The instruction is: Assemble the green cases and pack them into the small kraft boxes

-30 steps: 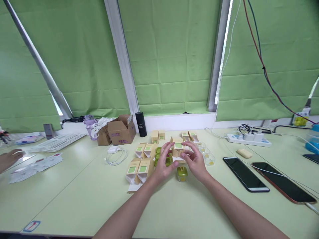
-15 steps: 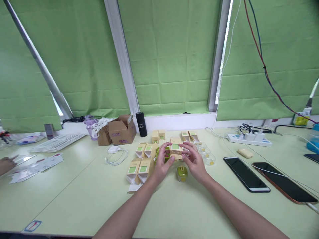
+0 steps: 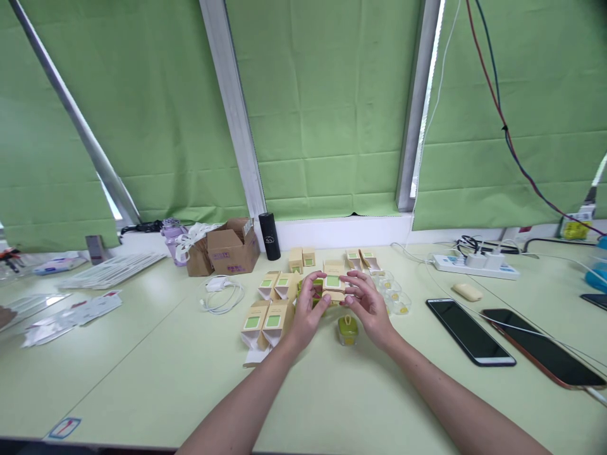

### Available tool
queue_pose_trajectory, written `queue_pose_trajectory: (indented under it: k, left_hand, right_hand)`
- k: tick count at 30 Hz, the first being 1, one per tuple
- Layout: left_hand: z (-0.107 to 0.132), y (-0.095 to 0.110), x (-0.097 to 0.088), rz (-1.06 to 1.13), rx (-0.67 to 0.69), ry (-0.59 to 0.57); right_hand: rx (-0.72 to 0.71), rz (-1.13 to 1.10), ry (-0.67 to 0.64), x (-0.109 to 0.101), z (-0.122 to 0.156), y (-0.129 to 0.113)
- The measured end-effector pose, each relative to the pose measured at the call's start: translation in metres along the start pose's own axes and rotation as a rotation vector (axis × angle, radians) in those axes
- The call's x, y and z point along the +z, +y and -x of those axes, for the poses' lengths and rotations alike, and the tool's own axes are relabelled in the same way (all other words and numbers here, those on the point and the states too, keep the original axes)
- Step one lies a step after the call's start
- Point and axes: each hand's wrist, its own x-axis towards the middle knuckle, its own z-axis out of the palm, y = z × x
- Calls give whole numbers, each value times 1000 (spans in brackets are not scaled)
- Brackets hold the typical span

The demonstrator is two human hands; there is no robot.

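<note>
Between my two hands is a small tan cardboard box (image 3: 334,284) with a green square on it and an end flap toward me. My left hand (image 3: 308,309) grips its left side, fingers curled and thumb at the lower corner. On the opposite side, my right hand (image 3: 368,306) holds it with fingertips and thumb. A small clear jar with a green lid (image 3: 348,330) stands on the table just below the hands. More green-lidded jars (image 3: 303,292) are partly hidden behind my left hand. Several tan boxes with open flaps (image 3: 272,321) lie left of my hands.
Clear round-celled packaging (image 3: 396,297) lies right of my hands. Further right are two phones (image 3: 469,332), a beige oval case (image 3: 467,291) and a power strip (image 3: 477,266). At the back left stand a brown carton (image 3: 232,249) and a black cylinder (image 3: 269,237); a white cable (image 3: 222,297) lies nearer.
The box's near flap has tipped up toward the box between my fingers. At the far left, another person's hand has drawn back toward the picture edge.
</note>
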Motion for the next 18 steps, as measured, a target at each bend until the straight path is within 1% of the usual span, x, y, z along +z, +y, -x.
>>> queue_pose_trajectory:
  k: [18]
  left_hand:
    - [-1, 1, -1, -40, 17, 24]
  right_hand:
    - [2, 2, -19, 1, 1, -4]
